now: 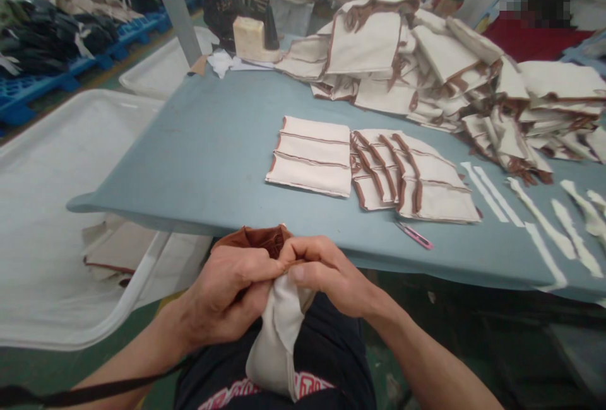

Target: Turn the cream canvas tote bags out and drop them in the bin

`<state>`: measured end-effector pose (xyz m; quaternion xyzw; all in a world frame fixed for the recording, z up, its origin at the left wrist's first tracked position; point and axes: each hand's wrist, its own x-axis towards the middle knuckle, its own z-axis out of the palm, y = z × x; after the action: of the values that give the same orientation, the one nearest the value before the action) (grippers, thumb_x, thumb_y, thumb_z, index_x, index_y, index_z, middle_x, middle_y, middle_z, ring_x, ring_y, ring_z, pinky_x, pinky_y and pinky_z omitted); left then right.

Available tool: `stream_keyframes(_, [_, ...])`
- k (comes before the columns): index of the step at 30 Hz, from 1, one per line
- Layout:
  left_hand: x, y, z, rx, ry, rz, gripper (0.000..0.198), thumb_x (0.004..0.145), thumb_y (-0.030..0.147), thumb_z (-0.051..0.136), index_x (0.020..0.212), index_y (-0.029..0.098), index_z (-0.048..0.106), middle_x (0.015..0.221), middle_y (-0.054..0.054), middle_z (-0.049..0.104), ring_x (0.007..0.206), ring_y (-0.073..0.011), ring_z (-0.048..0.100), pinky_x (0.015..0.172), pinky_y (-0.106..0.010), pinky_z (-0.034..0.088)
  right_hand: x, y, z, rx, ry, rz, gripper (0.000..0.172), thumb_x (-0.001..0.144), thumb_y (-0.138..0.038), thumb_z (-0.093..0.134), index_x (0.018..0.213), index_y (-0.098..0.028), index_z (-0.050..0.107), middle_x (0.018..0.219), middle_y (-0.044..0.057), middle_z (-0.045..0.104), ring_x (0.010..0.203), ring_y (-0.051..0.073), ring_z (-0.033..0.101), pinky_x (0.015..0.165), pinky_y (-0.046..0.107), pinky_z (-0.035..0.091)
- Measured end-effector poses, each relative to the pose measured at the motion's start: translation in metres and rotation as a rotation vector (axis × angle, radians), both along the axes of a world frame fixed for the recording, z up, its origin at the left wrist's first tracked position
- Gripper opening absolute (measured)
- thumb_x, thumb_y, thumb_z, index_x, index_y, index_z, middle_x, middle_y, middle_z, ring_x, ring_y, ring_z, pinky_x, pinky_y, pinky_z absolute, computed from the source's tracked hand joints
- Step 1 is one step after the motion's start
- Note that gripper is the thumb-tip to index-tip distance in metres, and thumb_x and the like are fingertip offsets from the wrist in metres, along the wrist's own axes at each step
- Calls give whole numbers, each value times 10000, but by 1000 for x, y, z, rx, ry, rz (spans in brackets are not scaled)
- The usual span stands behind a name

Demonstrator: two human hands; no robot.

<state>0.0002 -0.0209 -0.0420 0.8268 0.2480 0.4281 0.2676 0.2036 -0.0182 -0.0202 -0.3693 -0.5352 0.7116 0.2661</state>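
Note:
Both my hands hold one cream cloth bag with brown trim over my lap, below the table's front edge. My left hand is closed round the bag's bunched top, where the brown lining shows. My right hand pinches the same top edge with thumb and fingers pressed together. The bag's cream body hangs down between my wrists. On the blue-grey table lie two flat rows of the same bags, one cream side up, one overlapped with brown edges showing.
A pink utility knife lies near the table's front edge. White cloth strips lie at the right. A big heap of bags fills the far right. White bins stand at the left. Other people sit behind the heap.

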Motion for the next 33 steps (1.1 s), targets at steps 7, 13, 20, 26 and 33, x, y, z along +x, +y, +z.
stream_keyframes(7, [2,-1,-4,102,19,-39,468,883,6,472,1229,320,507,631,74,542,496,-154,494,549,-292,385,-1,-1,3,-38,-64,13,146,715,-346,545,717,-201,534,630,-46,461,559,103,358,511,226,274])
stream_keyframes(13, [-5,-6,21,-99,102,93,193,866,99,549,995,229,610,800,31,699,679,-150,659,628,-244,477,10,-7,25,574,-356,18,84,757,-143,507,701,-193,545,614,-57,468,555,91,389,562,236,279])
stream_keyframes(20, [-13,10,47,-202,269,-129,336,1080,191,473,766,192,593,675,54,621,586,-94,548,569,-200,398,12,-13,33,884,-403,-41,111,787,-107,523,753,-186,594,675,-21,589,600,113,487,602,250,336])
stream_keyframes(26, [-18,10,23,154,191,-59,445,1138,372,485,721,217,462,573,70,493,495,-108,423,514,-281,283,8,-21,18,675,-169,-83,130,810,-101,528,725,-197,549,670,-49,535,606,95,466,596,222,363])
stream_keyframes(33, [-14,13,42,-106,209,-197,437,1142,460,436,820,198,571,707,30,640,630,-114,564,611,-226,412,12,-16,15,867,-174,-8,152,977,-138,575,846,-201,617,758,-17,657,707,124,567,695,249,439])
